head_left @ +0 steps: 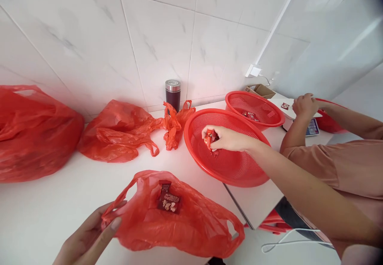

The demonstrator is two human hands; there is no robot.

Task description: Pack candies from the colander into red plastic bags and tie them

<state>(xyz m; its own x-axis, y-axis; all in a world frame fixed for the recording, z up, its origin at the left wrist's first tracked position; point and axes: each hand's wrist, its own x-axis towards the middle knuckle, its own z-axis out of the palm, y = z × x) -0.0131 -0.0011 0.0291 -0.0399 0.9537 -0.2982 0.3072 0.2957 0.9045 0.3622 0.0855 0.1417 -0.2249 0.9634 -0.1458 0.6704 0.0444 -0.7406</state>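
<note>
Red packets (210, 138): small bunch in the right hand, within the rim of the near basket (227, 179); contact with its floor is hidden.
Packet axis: the clearest one stands roughly upright in view, long axis running from wall side toward the wearer; which end is its front, I cannot tell.
Right hand (226, 138): fingers curled nearly closed, thumb opposing, gripping the bunch.
Packet risk: a loose, slick bunch could shed a piece if the pinch eases.
Left hand (95, 230): thumb and fingers closed on one handle of the open bag (179, 235).
Bag risk: thin film, far handle unheld, so the mouth could sag shut.
Dark packets (169, 202): inside that bag.
Far basket (279, 120): beyond the near one, holding more packets.
Co-worker's hands (305, 105): farther right, well apart.
</note>
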